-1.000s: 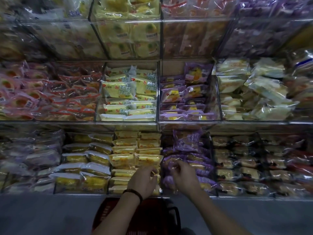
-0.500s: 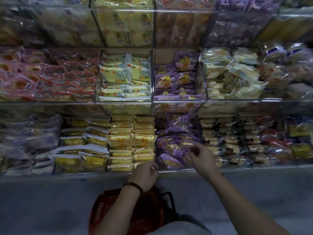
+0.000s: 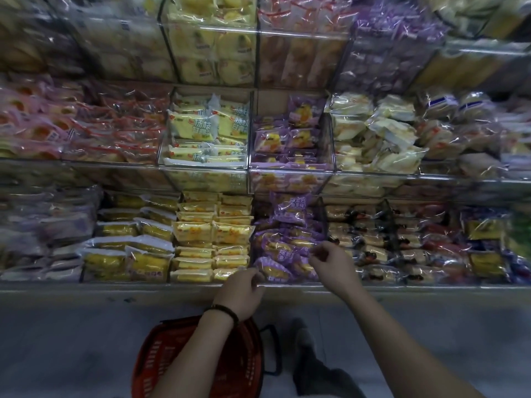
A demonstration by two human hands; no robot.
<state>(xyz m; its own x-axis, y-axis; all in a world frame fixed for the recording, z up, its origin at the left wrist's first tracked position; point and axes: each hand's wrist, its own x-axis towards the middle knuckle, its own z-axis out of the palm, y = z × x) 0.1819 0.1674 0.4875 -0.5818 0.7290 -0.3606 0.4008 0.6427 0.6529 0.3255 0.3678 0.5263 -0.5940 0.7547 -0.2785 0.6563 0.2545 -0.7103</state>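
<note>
The purple packs (image 3: pixel 283 251) fill the middle bin of the bottom shelf (image 3: pixel 115 286), heaped loosely up to its clear front lip. The right hand (image 3: pixel 333 267) sits over their right side, thumb and forefinger closed together at a wrapper's edge; I cannot tell if it holds the wrapper. The left hand (image 3: pixel 241 291) is curled at the lip, against the lowest purple pack, and whether it grips anything I cannot tell.

The bin is tight. Stacked yellow packs (image 3: pixel 212 234) press in on the left, and a thin divider (image 3: pixel 323 219) walls off the brown packs (image 3: pixel 362 239) on the right. The tier above overhangs its back. The open room is in front, over the grey floor (image 3: pixel 71 340), where a red basket (image 3: pixel 198 357) stands under the left forearm.

One tier up, pale packs (image 3: pixel 198 126) read 杨枝甘露. The white print on the purple wrappers is too blurred to read.
</note>
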